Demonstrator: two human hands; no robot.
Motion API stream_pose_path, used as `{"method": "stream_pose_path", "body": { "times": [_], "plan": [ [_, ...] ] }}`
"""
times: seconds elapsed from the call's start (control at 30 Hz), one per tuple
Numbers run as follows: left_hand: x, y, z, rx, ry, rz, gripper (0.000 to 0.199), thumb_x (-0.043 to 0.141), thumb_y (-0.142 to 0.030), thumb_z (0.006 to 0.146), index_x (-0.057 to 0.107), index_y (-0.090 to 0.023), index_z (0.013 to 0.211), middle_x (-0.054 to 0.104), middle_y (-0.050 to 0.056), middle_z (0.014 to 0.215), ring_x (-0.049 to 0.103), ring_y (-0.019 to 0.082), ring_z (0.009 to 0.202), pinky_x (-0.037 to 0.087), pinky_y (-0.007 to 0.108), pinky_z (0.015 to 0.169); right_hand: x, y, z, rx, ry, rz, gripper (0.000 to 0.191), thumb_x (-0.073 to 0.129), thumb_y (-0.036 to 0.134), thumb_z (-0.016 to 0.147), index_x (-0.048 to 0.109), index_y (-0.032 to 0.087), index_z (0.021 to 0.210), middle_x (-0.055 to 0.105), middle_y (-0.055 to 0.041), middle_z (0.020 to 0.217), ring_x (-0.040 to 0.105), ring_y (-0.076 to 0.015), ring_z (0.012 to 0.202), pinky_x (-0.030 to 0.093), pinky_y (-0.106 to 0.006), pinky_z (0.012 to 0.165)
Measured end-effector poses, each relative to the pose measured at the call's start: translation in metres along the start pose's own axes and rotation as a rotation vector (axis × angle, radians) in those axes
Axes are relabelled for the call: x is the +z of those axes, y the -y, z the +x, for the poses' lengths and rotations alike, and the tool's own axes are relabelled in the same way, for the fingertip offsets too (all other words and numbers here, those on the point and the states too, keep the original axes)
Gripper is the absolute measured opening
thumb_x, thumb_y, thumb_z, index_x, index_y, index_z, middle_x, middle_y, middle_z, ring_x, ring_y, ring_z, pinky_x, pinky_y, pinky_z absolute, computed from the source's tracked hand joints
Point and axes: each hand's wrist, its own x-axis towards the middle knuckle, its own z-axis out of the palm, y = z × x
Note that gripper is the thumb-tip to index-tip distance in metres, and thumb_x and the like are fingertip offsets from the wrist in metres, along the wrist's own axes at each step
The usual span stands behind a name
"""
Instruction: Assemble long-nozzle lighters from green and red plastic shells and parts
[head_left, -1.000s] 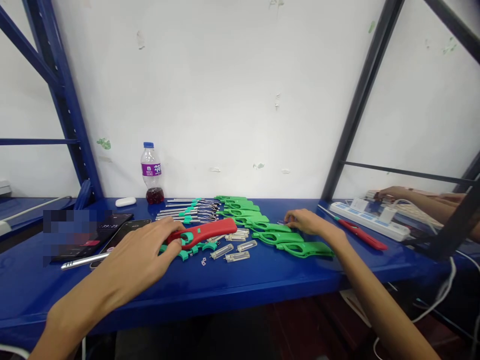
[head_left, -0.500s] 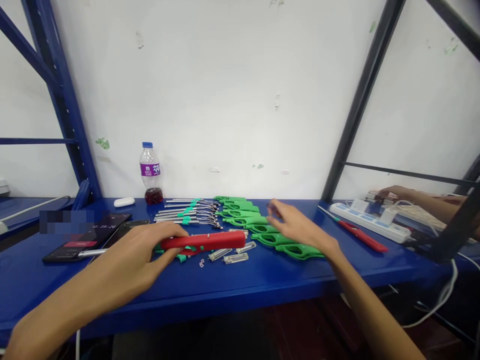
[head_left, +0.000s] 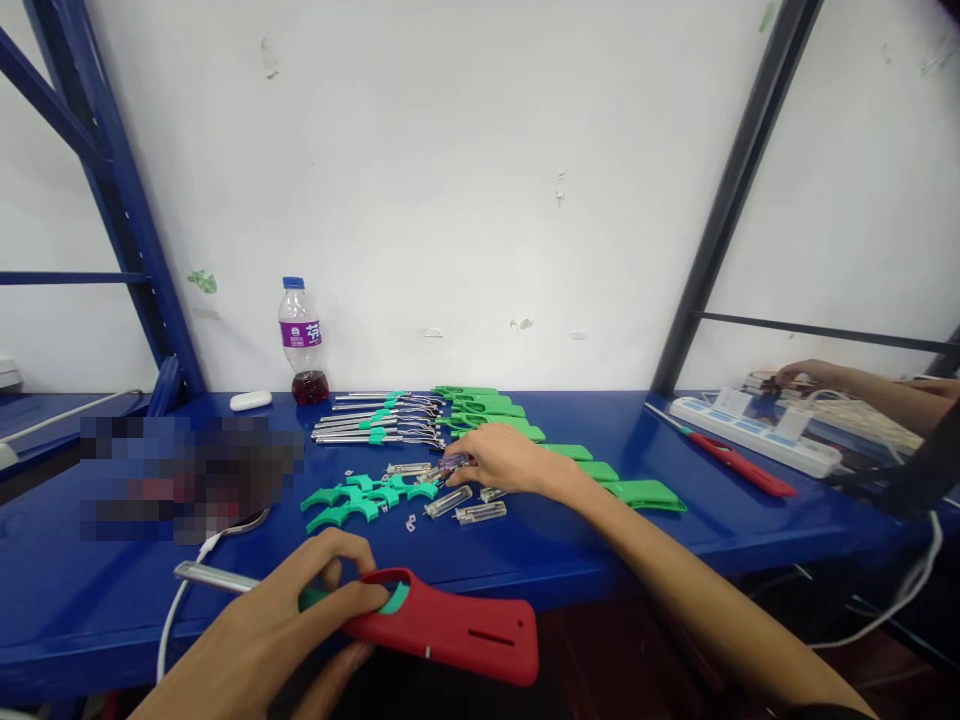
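Note:
My left hand (head_left: 330, 600) is closed around a red long-nosed lighter (head_left: 465, 630) with a green trigger, held in front of the table edge; its silver tube points left. Over the middle of the table, my right hand (head_left: 502, 458) has its fingers pinched at a small purplish see-through piece (head_left: 454, 462), partly covered by the fingers. Beside it lie several clear fuel tanks (head_left: 480, 512). Left of these is a pile of loose green triggers (head_left: 346, 505). Green lighter shells (head_left: 645, 494) lie in a row, partly hidden behind my right hand.
Metal lighter tubes with wires (head_left: 352, 434) lie side by side towards the wall. A drink bottle (head_left: 301, 345) and a white case (head_left: 250, 400) stand at the back left. Another red lighter (head_left: 739, 465) and a power strip (head_left: 757, 436) lie right. A person's arm shows beyond.
My left hand has lowered the red lighter towards me, past the table edge, turning its broad side up. My right hand has moved left and down from the green shells to the fuel tanks.

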Motion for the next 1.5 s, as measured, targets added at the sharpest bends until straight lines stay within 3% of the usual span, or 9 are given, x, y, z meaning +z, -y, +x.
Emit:
{"method": "stream_pose_path", "body": {
  "times": [0.1,0.23,0.4,0.63,0.83,1.03,1.23,1.5],
  "plan": [
    [0.004,-0.007,0.008,0.084,0.070,-0.089,0.027,0.057,-0.034,0.100,0.069,-0.038,0.124,0.072,0.003,0.125,0.075,0.021,0.104,0.063,0.023,0.086,0.004,-0.001,0.002,-0.001,-0.004,0.010,0.015,0.077,0.040,0.092,0.079,0.027,0.099,0.078,-0.0019,0.080,0.069,-0.0211,0.077,0.029,-0.027,0.059],
    [0.011,-0.011,0.022,0.052,0.087,-0.061,0.022,0.057,-0.028,0.099,0.071,-0.033,0.115,0.071,0.004,0.120,0.076,0.020,0.096,0.063,0.023,0.081,0.008,-0.003,0.004,-0.010,-0.014,0.027,0.013,0.076,0.039,0.093,0.078,0.027,0.097,0.080,-0.0008,0.085,0.070,-0.0200,0.079,0.030,-0.026,0.060],
    [0.019,-0.011,0.021,0.022,0.148,-0.064,0.022,0.053,-0.027,0.100,0.072,-0.030,0.111,0.071,0.004,0.118,0.076,0.019,0.090,0.064,0.025,0.075,0.013,-0.005,0.004,-0.020,-0.031,0.022,0.013,0.073,0.037,0.097,0.075,0.024,0.095,0.080,-0.0017,0.087,0.070,-0.0197,0.079,0.027,-0.027,0.059],
    [0.031,-0.006,0.015,0.053,0.102,0.005,0.021,0.057,-0.029,0.099,0.072,-0.032,0.114,0.073,0.003,0.115,0.075,0.023,0.093,0.064,0.035,0.080,0.009,-0.011,0.001,-0.005,-0.043,0.043,0.013,0.071,0.036,0.098,0.076,0.024,0.097,0.080,-0.0030,0.089,0.069,-0.0196,0.078,0.031,-0.026,0.060],
    [0.034,-0.008,0.017,-0.006,0.077,-0.035,0.017,0.059,-0.034,0.100,0.073,-0.032,0.110,0.075,0.003,0.114,0.074,0.024,0.100,0.064,0.036,0.085,-0.005,-0.010,-0.016,0.048,-0.093,0.056,0.025,0.065,0.042,0.102,0.073,0.020,0.094,0.069,-0.0008,0.072,0.056,-0.0161,0.064,0.025,-0.027,0.059],
    [0.034,-0.004,0.013,-0.029,0.046,0.021,0.026,0.058,-0.045,0.101,0.072,-0.032,0.119,0.077,0.003,0.116,0.075,0.028,0.103,0.061,0.049,0.097,-0.004,-0.010,-0.022,0.074,-0.079,0.055,0.025,0.068,0.041,0.100,0.072,0.020,0.086,0.063,0.0012,0.068,0.050,-0.0147,0.061,0.023,-0.026,0.059],
    [0.036,0.004,0.011,-0.019,0.068,0.062,0.028,0.059,-0.047,0.101,0.071,-0.034,0.123,0.077,0.002,0.120,0.075,0.027,0.107,0.062,0.045,0.098,-0.007,-0.007,-0.028,0.081,-0.083,0.054,0.026,0.067,0.044,0.100,0.074,0.021,0.089,0.065,0.0008,0.068,0.051,-0.0147,0.060,0.025,-0.027,0.057],
    [0.037,0.003,0.015,0.033,-0.004,0.042,0.028,0.052,-0.048,0.104,0.071,-0.032,0.118,0.077,0.002,0.114,0.076,0.025,0.100,0.062,0.044,0.093,-0.006,-0.009,-0.030,0.087,-0.004,0.019,0.008,0.076,0.033,0.093,0.080,0.026,0.095,0.073,0.0003,0.070,0.061,-0.0163,0.065,0.026,-0.025,0.056]
  ]
}}
